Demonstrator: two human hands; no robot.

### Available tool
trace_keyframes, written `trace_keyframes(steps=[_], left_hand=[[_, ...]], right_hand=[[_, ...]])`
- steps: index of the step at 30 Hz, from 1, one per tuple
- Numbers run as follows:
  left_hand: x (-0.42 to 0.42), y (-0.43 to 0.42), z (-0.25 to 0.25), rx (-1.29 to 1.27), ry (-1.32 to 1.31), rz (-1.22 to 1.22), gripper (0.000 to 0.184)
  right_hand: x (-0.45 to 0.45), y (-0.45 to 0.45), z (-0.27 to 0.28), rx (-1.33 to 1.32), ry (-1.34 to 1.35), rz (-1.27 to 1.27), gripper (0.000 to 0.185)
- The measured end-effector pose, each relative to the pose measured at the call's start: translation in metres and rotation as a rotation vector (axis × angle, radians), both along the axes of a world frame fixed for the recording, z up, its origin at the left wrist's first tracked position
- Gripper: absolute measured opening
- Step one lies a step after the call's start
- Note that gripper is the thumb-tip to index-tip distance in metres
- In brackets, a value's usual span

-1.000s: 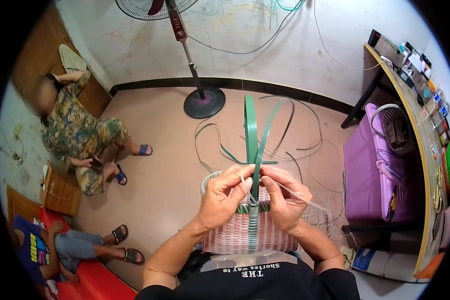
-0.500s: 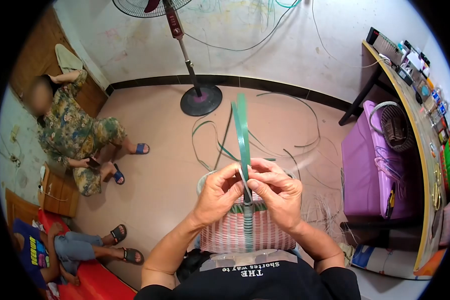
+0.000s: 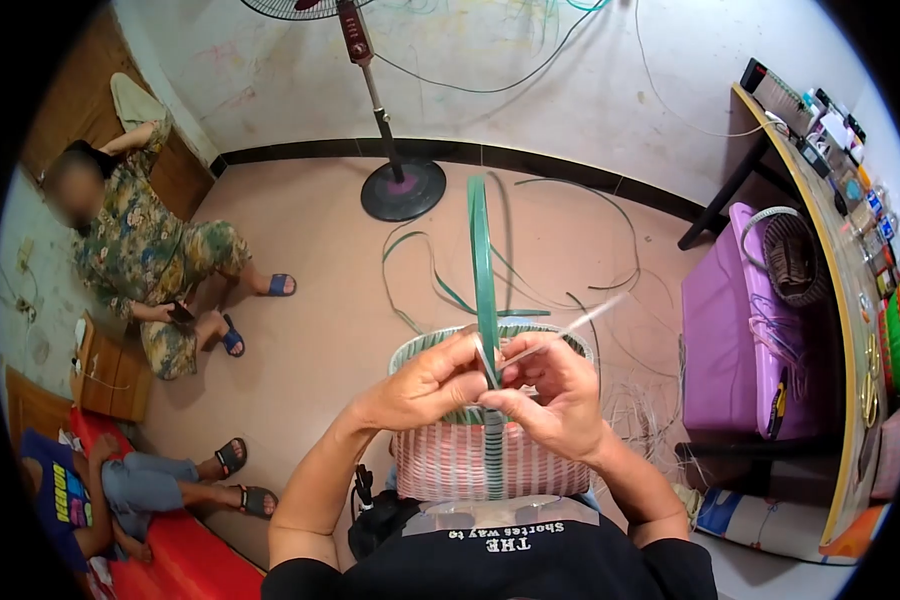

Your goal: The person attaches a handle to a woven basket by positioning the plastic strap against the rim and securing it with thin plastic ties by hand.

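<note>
A pink-and-white woven basket with a green-edged rim stands against my lap. Green flat straps rise upright from its near side, in front of my hands. With fingers pinched, my left hand grips the green straps from the left, above the basket's rim. My right hand is closed beside it, its fingers on a thin white strip that crosses the straps and sticks out to the upper right. The fingertips partly hide where strip and straps meet. Green-grey wrapping runs down the basket's near wall.
Loose strips lie about the floor. Ahead stands a pedestal fan. At right are a purple bin and a cluttered table. Two people sit at left, one in a floral outfit, one on a red seat.
The white strip now sticks out to the upper right beyond my right hand. My right hand has turned and lowered slightly, and more of the basket's opening shows.
</note>
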State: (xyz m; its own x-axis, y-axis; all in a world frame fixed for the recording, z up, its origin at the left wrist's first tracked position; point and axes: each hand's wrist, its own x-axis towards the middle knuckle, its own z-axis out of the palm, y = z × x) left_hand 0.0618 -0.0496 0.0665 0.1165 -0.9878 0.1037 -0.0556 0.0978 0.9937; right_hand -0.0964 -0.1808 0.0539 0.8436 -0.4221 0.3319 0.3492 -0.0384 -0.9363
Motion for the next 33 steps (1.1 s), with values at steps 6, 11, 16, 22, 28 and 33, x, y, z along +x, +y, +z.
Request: trace_keyframes(steps=[6,11,16,22,28,33], left_hand=[[0.007,0.005,-0.008,-0.064,0.053,-0.016,0.011],[0.021,0.033,-0.014,-0.176,0.189,-0.028,0.023],[0.015,0.069,-0.018,-0.367,0.442,-0.025,0.027],[0.024,0.166,0.011,-0.975,0.71,0.195,0.037],[0.074,0.333,0.015,-0.982,0.685,0.537,0.039],[0.082,0.455,-0.014,-0.894,0.812,1.042,0.041]], right_hand=[[0.003,-0.014,0.005,-0.04,0.095,0.129,0.048],[0.007,-0.019,0.009,0.111,0.184,0.162,0.048],[0.012,-0.026,0.01,0.195,0.25,0.175,0.038],[0.017,-0.039,0.014,0.252,0.371,0.258,0.03],[0.028,-0.051,0.01,0.225,0.404,0.189,0.03],[0.039,-0.06,0.004,0.191,0.403,0.149,0.027]])
